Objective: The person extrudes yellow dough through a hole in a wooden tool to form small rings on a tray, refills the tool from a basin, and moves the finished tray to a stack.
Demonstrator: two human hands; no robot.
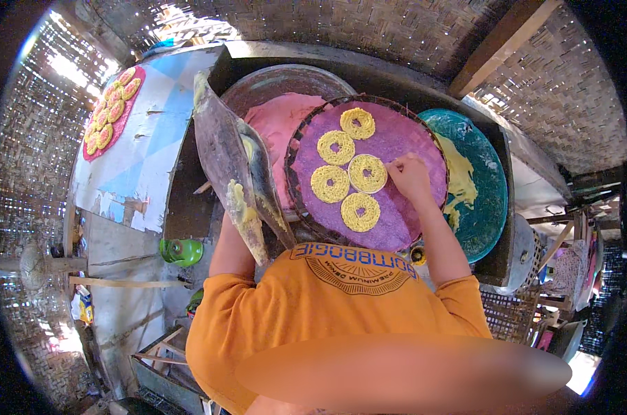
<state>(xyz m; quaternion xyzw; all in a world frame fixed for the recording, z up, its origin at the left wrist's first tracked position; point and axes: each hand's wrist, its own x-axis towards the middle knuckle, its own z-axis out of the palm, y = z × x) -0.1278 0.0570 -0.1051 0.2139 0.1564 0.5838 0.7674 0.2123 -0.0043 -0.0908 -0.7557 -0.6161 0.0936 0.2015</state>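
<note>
Well left of the right hand (409, 178), a worn wooden tool (220, 145) hides the left hand, its hold untellable, while five flat, lacy yellow rings (356, 174) lie on a purple round tray (396, 128) beside the right's narrowly bunched fingers, a teal basin (493, 187) rightward.

Just on my side of the round, dark-rimmed tray with a purple surface (403, 131), the chest of my orange short-sleeved cloth T-shirt (313, 304) carries a line of large blue capital letters (355, 254). Farther from that tray, on the same chest, sits a dark half-round printed emblem (358, 277) with fine rays and a curved row of smaller dark capitals. Well to the left of the tray and nearer me, a small yellow, white and blue packet (85, 306) shows too small for any print to be read.
</note>
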